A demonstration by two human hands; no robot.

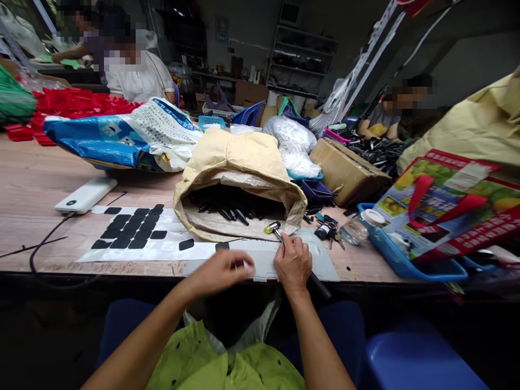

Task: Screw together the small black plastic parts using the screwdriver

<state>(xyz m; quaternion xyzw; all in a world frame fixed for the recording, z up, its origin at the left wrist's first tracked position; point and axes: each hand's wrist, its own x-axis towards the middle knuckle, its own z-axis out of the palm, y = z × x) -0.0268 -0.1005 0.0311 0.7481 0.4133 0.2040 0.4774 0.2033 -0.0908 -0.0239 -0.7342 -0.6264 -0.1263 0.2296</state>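
Dim back wall rose behind everything, small picture hung at upper middle. Metal shelving unit stood against it, several tiers high, boxy object with pale frame on top. Counter ran left of shelving. White perforated upright slanted across right side; similar strut showed at far left. Worktable, pinkish wood-look top, caught brighter light than room behind. Blue stool stood lower right. Floor was lost in shadow.

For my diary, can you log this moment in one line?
right hand: gripping hammer; left hand: grip unclear; sack: open, black pieces inside
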